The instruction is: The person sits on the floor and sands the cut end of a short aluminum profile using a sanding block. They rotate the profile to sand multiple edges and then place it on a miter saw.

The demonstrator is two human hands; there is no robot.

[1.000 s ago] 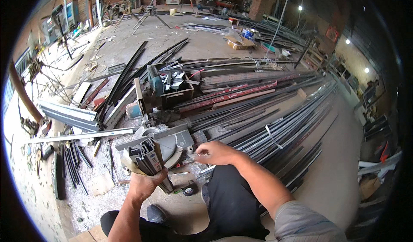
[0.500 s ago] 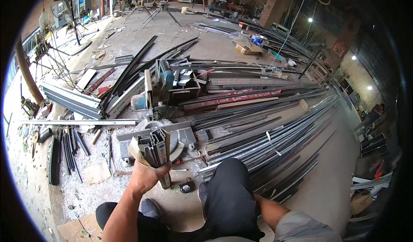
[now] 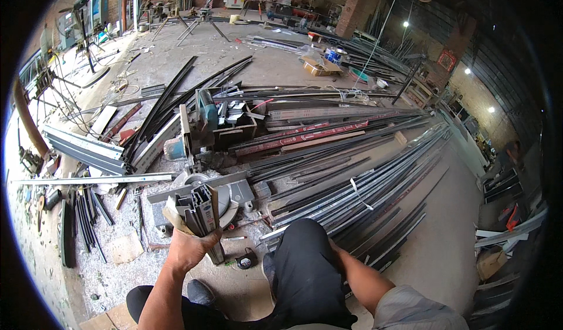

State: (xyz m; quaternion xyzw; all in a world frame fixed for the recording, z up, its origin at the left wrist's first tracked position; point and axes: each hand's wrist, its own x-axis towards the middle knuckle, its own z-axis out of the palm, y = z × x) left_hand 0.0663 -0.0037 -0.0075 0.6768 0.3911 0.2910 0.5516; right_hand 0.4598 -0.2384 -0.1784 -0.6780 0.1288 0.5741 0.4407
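My left hand is wrapped round a bundle of short dark metal profiles, held upright with their cut ends facing up. A pale strip lies along the bundle's left side. The bundle stands just in front of a mitre saw, covering part of its base; whether they touch I cannot tell. On the floor by the bundle's foot lies a black tape measure. A thin pencil-like stick is just beyond it. My right forearm runs forward beside my bent right knee, and the knee hides my right hand.
Long metal profiles cover the floor ahead and to the right. Thick grey profiles lie at the left, with thin dark strips nearer. Beyond stands a cardboard box. A person is at the far right.
The whole view has shifted, so the scene sits further left. My left hand keeps its hold on the profiles. My right forearm has moved forward along the knee and shows more.
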